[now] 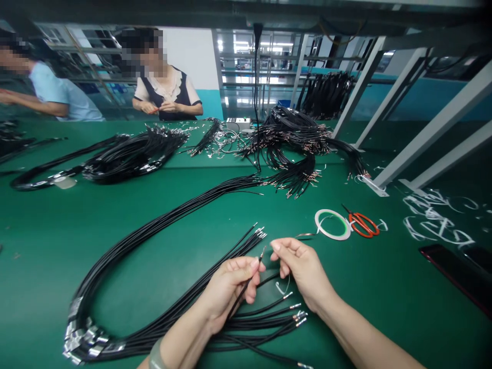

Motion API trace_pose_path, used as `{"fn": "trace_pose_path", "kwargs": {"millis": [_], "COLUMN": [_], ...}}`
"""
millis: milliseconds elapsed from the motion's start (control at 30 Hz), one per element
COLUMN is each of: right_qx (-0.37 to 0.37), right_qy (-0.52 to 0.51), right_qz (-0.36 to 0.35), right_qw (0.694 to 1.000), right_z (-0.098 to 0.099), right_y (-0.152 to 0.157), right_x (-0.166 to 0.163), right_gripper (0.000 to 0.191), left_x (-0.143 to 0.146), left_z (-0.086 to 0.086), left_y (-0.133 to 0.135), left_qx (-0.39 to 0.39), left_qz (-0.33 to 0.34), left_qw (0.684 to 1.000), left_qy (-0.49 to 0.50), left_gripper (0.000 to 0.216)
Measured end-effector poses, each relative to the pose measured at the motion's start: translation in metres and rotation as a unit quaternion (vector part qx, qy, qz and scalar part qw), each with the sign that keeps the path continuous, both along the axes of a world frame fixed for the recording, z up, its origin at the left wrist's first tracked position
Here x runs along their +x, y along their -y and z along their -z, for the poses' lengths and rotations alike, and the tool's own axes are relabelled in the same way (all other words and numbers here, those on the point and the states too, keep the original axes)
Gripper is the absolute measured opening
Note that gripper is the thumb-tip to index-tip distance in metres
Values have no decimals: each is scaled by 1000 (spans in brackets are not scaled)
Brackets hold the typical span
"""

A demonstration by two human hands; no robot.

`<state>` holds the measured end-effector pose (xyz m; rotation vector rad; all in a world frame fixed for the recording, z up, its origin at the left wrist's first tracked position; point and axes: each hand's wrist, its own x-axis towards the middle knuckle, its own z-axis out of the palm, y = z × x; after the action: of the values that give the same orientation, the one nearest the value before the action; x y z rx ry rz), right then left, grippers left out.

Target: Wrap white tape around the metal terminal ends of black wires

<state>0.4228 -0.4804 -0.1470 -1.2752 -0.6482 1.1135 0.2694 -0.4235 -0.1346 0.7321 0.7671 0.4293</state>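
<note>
My left hand (pixel 230 287) pinches a black cable (pixel 239 297) close to its end, and the bare metal tip (pixel 263 251) points up past the thumb. Just right of that tip, my right hand (pixel 302 266) has thumb and forefinger pressed together; whatever they hold is too small to make out. A thin white strip (pixel 283 287) shows below the right fingers. Under and beside the left hand, a looped bundle of black cables (pixel 161 218) lies on the green table (pixel 161 277). Several cable ends (pixel 298 318) with light tips fan out below my hands.
A roll of white tape (pixel 318 225) and red-handled scissors (pixel 364 225) lie right of centre. White scraps (pixel 438 220) and a dark phone (pixel 453 277) are farther right. Cable heaps (pixel 292 133) stand behind, near grey metal legs (pixel 415 125). Two people (pixel 167 92) work across the table.
</note>
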Motion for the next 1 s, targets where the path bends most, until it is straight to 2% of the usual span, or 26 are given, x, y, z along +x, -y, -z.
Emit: {"fn": "trace_pose_path", "kwargs": {"millis": [100, 267, 367, 500, 567, 633, 733, 767, 833, 933, 1000], "right_qx": [19, 60, 68, 57, 58, 60, 62, 61, 58, 59, 60], "right_qy": [6, -31, -35, -34, -39, -46, -50, -46, -35, -23, -24], "right_qz": [11, -51, -82, -68, -41, -8, 26, 32, 42, 48, 30], "right_qw": [1000, 996, 994, 995, 997, 997, 996, 997, 997, 997, 997], "right_z": [-3, -7, -5, -5, -7, -9, -10, -10, -10, -9, -8], "right_y": [-1, 2, 2, 0, 0, 0, 1, 1, 1, 1, 1], "right_x": [1, -7, -8, -4, -1, 3, 8, 10, 12, 13, 13], "right_gripper": [28, 37, 36, 38, 36, 29, 23, 23, 22, 23, 24], "left_x": [1, 2, 1, 1, 2, 3, 5, 6, 6, 5, 3], "left_z": [-1, 1, 2, 2, 2, 2, 3, 3, 0, -6, -8], "left_y": [-1, 1, 2, 1, 2, 4, 11, 13, 19, 28, 32], "left_qx": [-5, 1, -8, 4, 63, 184, 398, 443, 473, 447, 393], "left_qz": [-1, 17, 31, 46, 41, 25, 21, 44, 121, 234, 296], "left_qw": [1000, 1000, 999, 999, 997, 979, 903, 880, 859, 857, 867], "left_qy": [-17, -16, -13, -13, -34, -84, -161, -168, -152, -107, -78], "left_gripper": [22, 22, 21, 21, 22, 21, 16, 17, 20, 21, 22]}}
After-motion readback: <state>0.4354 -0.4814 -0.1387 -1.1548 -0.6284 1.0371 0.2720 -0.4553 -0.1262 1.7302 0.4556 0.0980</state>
